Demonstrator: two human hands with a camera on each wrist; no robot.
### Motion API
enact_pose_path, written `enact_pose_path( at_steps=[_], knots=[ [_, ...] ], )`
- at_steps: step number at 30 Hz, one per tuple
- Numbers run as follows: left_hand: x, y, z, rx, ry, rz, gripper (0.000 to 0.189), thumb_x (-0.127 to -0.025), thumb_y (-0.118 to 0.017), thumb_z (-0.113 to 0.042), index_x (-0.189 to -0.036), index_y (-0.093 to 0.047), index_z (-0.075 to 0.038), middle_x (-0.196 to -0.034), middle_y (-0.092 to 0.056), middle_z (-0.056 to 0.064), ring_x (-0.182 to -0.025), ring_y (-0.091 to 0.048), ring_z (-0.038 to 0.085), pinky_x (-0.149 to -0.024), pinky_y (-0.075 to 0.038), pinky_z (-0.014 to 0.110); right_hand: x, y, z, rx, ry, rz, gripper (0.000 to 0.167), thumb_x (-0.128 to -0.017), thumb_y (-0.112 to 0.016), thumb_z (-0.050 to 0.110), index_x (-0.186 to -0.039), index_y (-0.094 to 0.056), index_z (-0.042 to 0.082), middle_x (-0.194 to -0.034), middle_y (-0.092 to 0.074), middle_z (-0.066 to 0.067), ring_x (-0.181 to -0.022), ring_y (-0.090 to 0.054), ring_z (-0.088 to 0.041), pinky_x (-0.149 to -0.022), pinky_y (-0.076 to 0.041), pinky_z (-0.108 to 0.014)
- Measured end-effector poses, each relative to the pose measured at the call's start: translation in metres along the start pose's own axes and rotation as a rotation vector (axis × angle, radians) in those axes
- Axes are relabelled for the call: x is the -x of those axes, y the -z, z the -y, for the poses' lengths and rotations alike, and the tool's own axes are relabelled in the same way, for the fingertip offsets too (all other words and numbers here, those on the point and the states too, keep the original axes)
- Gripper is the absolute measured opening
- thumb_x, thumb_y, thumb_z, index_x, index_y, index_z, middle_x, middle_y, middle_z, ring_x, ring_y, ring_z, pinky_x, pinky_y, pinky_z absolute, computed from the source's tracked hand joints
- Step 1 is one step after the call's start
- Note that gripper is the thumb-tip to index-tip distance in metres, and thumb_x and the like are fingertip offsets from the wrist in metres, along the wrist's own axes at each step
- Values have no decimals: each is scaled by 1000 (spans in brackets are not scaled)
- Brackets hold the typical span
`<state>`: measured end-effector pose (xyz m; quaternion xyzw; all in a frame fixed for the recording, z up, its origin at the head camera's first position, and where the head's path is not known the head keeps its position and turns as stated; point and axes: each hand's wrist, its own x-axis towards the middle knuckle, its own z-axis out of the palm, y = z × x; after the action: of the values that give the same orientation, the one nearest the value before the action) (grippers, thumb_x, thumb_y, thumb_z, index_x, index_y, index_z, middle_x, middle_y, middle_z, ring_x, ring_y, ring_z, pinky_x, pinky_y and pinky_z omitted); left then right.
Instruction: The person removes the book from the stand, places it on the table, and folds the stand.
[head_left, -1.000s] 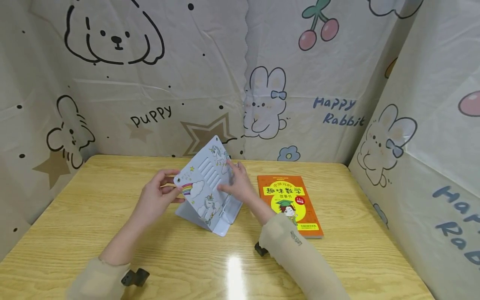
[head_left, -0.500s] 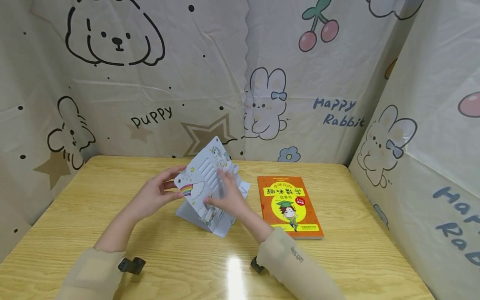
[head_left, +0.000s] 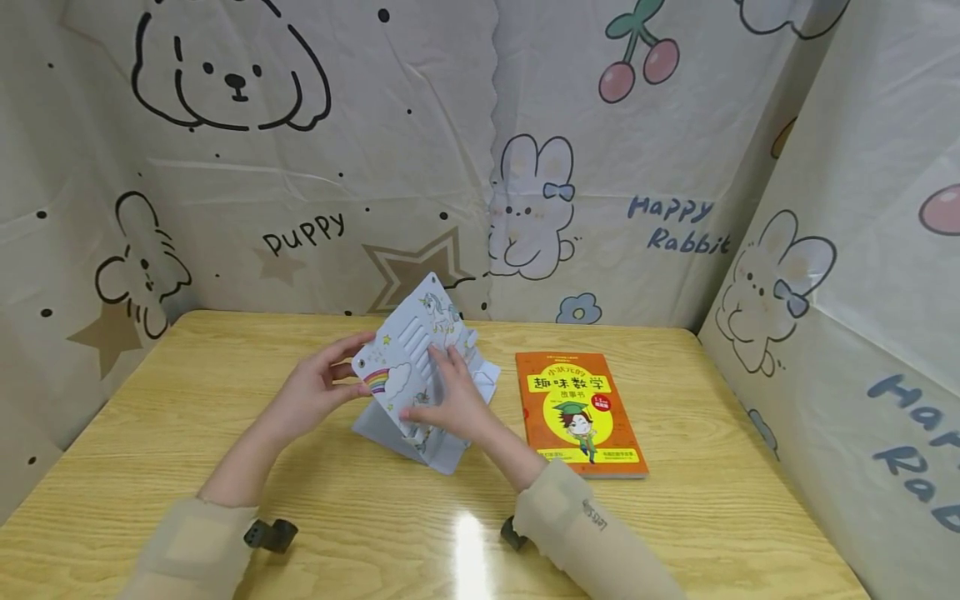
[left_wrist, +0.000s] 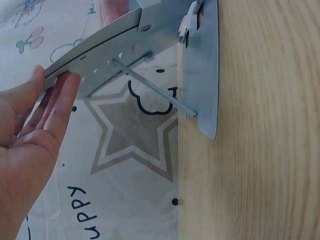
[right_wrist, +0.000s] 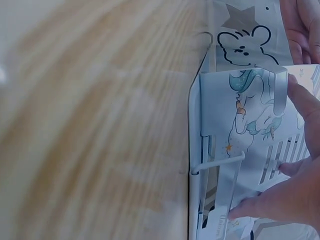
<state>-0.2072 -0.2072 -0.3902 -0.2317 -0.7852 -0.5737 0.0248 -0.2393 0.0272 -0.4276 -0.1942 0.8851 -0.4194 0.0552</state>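
A pale metal book stand with unicorn and rainbow prints stands tilted on the table, its slotted panel leaning up from a folded base. My left hand pinches the panel's upper left corner, thumb in front and fingers behind. On the front face, my right hand lies with spread fingers touching near the slots and its thumb towards the lower edge. From behind, the left wrist view shows a thin support rod joining panel to base. A bent wire clip and a metal tab show in the right wrist view.
An orange and yellow book lies flat to the right of the stand, close to my right forearm. The wooden table ends at a cartoon-printed cloth behind, with more cloth at both sides.
My right hand has slid from the panel's right edge left and down across its front. My left hand stays at the corner, and the stand has barely moved.
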Motion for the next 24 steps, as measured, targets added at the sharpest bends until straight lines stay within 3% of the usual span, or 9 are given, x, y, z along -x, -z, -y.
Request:
enact_pose_path(
  at_steps=[24],
  knots=[
    [8,-30,-14,12,43,-116,67,-82,-68,3,-142,-40,-8,-128,-51,19,-97,-62,12,-78,-56,24,-4,22,-10,60,41,157,105,-71,-79,48,-152,-15,28,-159,0,-8,-143,-12,-34,-109,-28,-58]
  ],
)
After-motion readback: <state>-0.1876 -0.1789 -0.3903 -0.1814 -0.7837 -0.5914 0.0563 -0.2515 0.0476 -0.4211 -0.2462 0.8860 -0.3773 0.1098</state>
